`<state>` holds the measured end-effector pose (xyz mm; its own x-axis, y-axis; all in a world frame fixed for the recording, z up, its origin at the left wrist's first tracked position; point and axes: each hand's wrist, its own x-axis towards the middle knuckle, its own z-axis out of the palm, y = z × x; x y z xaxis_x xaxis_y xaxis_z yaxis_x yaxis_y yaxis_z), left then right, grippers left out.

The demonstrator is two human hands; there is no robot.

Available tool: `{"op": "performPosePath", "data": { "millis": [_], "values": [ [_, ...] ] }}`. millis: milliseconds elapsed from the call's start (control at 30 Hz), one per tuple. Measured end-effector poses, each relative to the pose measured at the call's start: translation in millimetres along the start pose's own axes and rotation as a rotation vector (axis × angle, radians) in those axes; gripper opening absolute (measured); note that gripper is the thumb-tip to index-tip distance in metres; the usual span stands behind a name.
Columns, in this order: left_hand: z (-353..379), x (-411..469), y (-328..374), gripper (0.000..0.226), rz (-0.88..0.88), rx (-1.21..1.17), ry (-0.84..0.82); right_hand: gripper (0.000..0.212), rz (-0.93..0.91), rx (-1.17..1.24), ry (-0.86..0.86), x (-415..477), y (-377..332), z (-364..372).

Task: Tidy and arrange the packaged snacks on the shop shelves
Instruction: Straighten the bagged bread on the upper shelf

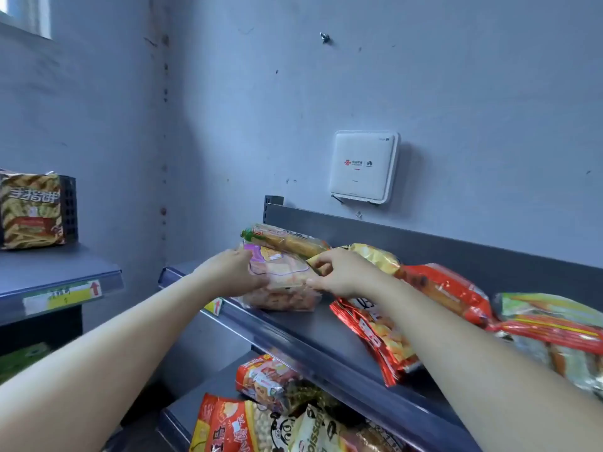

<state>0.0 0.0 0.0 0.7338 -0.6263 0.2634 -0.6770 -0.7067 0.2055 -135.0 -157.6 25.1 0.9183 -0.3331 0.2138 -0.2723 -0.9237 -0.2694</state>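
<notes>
A clear snack bag with a purple label (283, 272) lies on a stack at the left end of the grey top shelf (313, 324). My left hand (232, 272) grips its left side. My right hand (339, 272) pinches its right edge. A green-tipped bag of long pastry (287, 239) rests on top behind it. Under it lies another clear bag of orange snacks (280, 300). To the right lie a yellow bag (375, 256), a red bag of puffs (378, 337), another red bag (447, 288) and a green and red bag (551, 324).
A lower shelf holds several bags, among them a red one (225, 425) and a red-topped clear pack (264, 380). A separate shelf at the left (55, 275) carries a brown biscuit pack (31, 210). A white router box (363, 166) hangs on the wall above.
</notes>
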Motion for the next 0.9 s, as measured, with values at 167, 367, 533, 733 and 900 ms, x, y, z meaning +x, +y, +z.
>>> {"op": "performPosePath", "data": {
  "millis": [167, 367, 533, 733, 900],
  "values": [
    [0.8, 32.3, -18.1, 0.060, -0.022, -0.204, -0.131, 0.051, 0.179, -0.150, -0.125, 35.6, -13.3, 13.0],
    [2.0, 61.7, -32.2, 0.055, 0.004, -0.268, -0.142, 0.037, 0.404, 0.231, -0.284, 53.6, -7.5, 10.5],
    [8.8, 78.0, -38.0, 0.052, 0.039, -0.282, -0.134, 0.020, 0.433, 0.281, -0.280, 54.6, -11.6, 8.0],
    [12.8, 89.6, -39.1, 0.048, 0.050, -0.204, -0.084, 0.025, 0.401, 0.045, -0.077, 55.4, -7.9, 9.3],
    [7.9, 87.9, -38.4, 0.040, 0.097, -0.035, 0.103, 0.025, 0.476, 0.002, 0.077, 50.2, 0.3, 8.7]
  ]
}}
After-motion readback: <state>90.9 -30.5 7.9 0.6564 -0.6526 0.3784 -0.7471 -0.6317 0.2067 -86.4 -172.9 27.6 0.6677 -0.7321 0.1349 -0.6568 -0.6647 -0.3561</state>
